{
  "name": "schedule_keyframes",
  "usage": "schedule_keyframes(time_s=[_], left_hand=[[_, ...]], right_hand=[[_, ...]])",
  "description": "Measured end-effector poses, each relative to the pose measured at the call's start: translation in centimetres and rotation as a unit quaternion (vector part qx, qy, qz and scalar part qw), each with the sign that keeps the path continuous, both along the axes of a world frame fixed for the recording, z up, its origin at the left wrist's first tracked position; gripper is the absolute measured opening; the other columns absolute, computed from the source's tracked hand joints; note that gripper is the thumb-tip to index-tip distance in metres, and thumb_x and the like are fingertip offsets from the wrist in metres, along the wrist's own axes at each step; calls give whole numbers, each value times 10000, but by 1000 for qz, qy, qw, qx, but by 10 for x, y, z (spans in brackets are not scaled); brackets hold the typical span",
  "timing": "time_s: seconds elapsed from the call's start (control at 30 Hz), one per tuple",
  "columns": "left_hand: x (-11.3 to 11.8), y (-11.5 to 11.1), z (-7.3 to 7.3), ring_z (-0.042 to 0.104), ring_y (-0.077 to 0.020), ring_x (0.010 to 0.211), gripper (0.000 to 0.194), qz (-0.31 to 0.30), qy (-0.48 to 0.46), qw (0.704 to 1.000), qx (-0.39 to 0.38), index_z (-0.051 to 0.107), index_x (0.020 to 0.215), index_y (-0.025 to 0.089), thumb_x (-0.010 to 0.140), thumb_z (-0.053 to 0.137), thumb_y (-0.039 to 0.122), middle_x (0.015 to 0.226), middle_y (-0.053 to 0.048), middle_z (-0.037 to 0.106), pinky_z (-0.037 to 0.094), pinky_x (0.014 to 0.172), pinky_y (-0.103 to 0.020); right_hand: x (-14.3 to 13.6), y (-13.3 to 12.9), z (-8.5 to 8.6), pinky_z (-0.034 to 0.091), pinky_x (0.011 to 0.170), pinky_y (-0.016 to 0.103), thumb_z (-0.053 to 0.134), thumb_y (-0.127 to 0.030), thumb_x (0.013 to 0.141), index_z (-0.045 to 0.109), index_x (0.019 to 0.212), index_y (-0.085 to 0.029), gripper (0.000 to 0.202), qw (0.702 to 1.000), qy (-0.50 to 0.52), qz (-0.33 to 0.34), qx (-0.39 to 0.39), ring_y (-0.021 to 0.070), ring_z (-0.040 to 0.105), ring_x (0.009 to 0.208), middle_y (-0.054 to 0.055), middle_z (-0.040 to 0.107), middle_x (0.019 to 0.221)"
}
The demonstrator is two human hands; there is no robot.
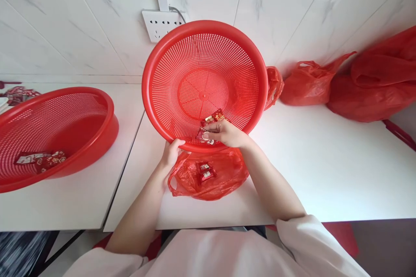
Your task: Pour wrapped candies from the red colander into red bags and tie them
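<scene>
A round red plastic basket [204,27] with perforated walls is tilted toward me. My left hand [170,154] grips its rim at the lower left, fingers closed over the edge. Inside the basket, my right hand [226,133] has its fingers bent around small red printed packets [213,117] near the lower wall. The fingers partly hide these packets. Under the basket's near rim lies an open red plastic bag [227,180], with small red packets [206,172] in it.
A second red basket [113,125] stands at the left, holding a few red packets [50,160]. Filled red bags [307,84] line the wall at the right. A socket strip [156,26] is on the wall behind. A seam [125,169] divides the white tabletops.
</scene>
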State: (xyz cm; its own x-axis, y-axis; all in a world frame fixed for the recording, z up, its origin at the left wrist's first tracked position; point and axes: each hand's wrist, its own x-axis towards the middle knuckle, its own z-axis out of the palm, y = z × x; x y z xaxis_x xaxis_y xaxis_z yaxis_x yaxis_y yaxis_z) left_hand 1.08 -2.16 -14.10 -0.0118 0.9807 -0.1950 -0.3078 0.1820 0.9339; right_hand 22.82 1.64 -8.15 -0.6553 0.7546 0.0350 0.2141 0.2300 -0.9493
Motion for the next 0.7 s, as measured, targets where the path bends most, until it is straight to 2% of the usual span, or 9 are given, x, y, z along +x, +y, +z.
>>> schedule_keyframes(time_s=[0.13, 0.3, 0.47, 0.53, 0.63, 0.7], left_hand=[[-2, 0, 1, 606, -174, 538, 117, 4, 13, 1000, 11, 615, 688, 132, 671, 589, 245, 622, -20, 637, 518, 518, -297], [-6, 2, -2, 612, -183, 552, 131, -6, 15, 1000, 12, 613, 694, 140, 690, 575, 266, 616, -23, 636, 512, 544, -307], [-7, 3, -2, 610, -185, 557, 151, 3, 23, 1000, -4, 601, 701, 143, 674, 587, 291, 605, -22, 625, 512, 556, -314], [-6, 3, 0, 605, -185, 559, 141, 13, 32, 999, 2, 594, 695, 145, 659, 601, 281, 601, -16, 617, 509, 541, -311], [-4, 1, 4, 600, -180, 563, 115, 10, 46, 999, 11, 585, 674, 149, 652, 614, 259, 603, -3, 603, 509, 546, -310], [-1, -2, 7, 612, -178, 605, 94, 10, 40, 999, 23, 595, 696, 153, 651, 620, 231, 647, 1, 614, 506, 571, -297]], right_hand=[[6, 1, 5, 482, 720, 267, 576, -406, 870, 719, 969, -117, 337, 998, 33, 15, -57, 150, 625, 747, 61, 714, 845], [14, -2, 15, 460, 888, 310, 585, -351, 865, 694, 1066, -172, 291, 998, -27, 43, 27, 179, 622, 964, 48, 690, 1062], [24, -11, 25, 490, 710, 268, 637, -276, 813, 712, 976, -192, 197, 984, -150, 86, 31, 163, 652, 785, 30, 721, 902], [23, -14, 26, 480, 724, 269, 595, -263, 844, 715, 941, -200, 167, 979, -177, 61, 76, 162, 647, 802, 33, 718, 931], [18, -12, 20, 460, 808, 293, 505, -263, 906, 692, 987, -204, 212, 962, -195, -55, 184, 176, 632, 883, 46, 698, 1008], [12, -6, 10, 454, 847, 312, 422, -253, 947, 665, 1062, -192, 275, 946, -212, -104, 223, 189, 628, 929, 67, 686, 1038]])
